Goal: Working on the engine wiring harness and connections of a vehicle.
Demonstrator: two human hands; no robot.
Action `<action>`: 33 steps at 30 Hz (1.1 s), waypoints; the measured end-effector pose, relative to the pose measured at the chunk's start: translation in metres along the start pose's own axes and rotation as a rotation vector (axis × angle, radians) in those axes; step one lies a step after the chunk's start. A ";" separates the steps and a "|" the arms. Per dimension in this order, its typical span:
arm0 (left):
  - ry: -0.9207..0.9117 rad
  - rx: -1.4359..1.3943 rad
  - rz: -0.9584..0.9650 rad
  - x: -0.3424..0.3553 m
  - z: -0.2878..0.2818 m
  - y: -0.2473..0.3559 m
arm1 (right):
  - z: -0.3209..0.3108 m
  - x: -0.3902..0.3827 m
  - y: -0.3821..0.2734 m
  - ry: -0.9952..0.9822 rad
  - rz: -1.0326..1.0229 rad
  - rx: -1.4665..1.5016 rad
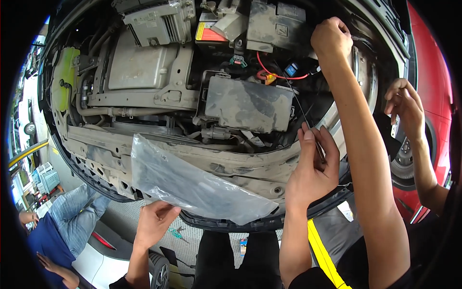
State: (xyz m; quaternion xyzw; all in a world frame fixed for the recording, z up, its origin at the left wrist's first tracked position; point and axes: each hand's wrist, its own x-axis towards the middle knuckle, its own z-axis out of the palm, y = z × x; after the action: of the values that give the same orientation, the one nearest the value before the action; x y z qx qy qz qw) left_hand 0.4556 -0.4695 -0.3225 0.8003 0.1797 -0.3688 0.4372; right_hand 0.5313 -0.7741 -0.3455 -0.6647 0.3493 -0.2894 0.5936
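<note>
My left hand point(156, 221) is at the front edge of the engine bay, thumb and fingers pinched; what they hold, if anything, is too small to make out. Just above it, a clear plastic bag point(192, 180) lies across the front panel; I cannot tell whether my fingers touch it. My right hand point(315, 168) grips a thin dark rod point(299, 107), which slants up and left past a dusty black box cover point(248, 103). Beyond the cover runs a red cable point(284, 77), beside a blue connector point(291, 69).
A co-worker's hand point(332, 38) reaches deep into the bay, the arm crossing at right; another hand point(406, 101) hangs near the red car point(433, 62). The battery point(209, 32), fuse box point(276, 26) and green reservoir point(65, 79) surround the bay. A seated person point(53, 245) is at lower left.
</note>
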 end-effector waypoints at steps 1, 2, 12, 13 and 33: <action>0.012 -0.123 -0.029 0.000 0.001 -0.004 | 0.002 0.001 0.000 0.000 -0.002 -0.002; 0.005 -0.248 -0.044 0.001 0.006 -0.005 | 0.003 0.003 0.002 -0.015 -0.007 -0.010; 0.497 -0.788 0.016 0.012 0.046 -0.011 | -0.015 -0.007 -0.006 -0.040 -0.114 -0.197; 0.581 -0.849 0.028 0.011 0.040 -0.009 | -0.010 -0.001 -0.003 -0.045 -0.118 -0.194; 0.220 -0.477 -0.104 -0.002 -0.031 -0.017 | 0.062 0.093 0.051 -0.315 -0.235 -0.418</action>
State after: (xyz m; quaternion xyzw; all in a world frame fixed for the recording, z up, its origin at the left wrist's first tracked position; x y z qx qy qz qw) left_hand 0.4570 -0.4344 -0.3199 0.6996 0.3488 -0.2491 0.5717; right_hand 0.6294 -0.8160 -0.4066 -0.8453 0.2254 -0.1711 0.4532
